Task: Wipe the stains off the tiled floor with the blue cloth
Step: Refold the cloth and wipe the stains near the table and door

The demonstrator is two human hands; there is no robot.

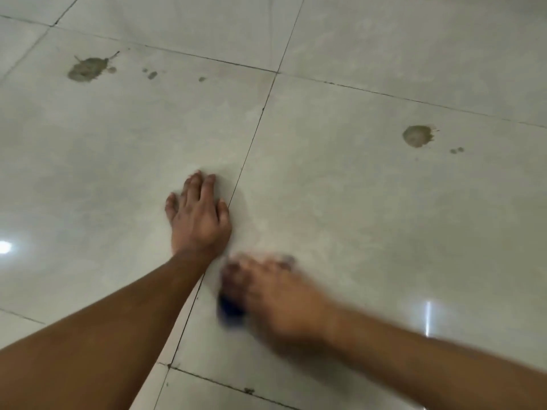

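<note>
The blue cloth (pixel 231 309), unlabelled, is bunched under the blurred right hand (pixel 278 297) closed over it at 6 o'clock, the left hand (pixel 199 216) lies spread flat on the tiled floor (pixel 355 202), empty, and stains sit at 10 o'clock (pixel 87 69) and 2 o'clock (pixel 417 136).

I see two bare forearms, no sleeve on either one, left hand (pixel 199 216) sharp — five fingers and the knuckles clear, right hand (pixel 273 288) smeared by blur — its fingers hard to count, no ring, watch or glove on them.
</note>
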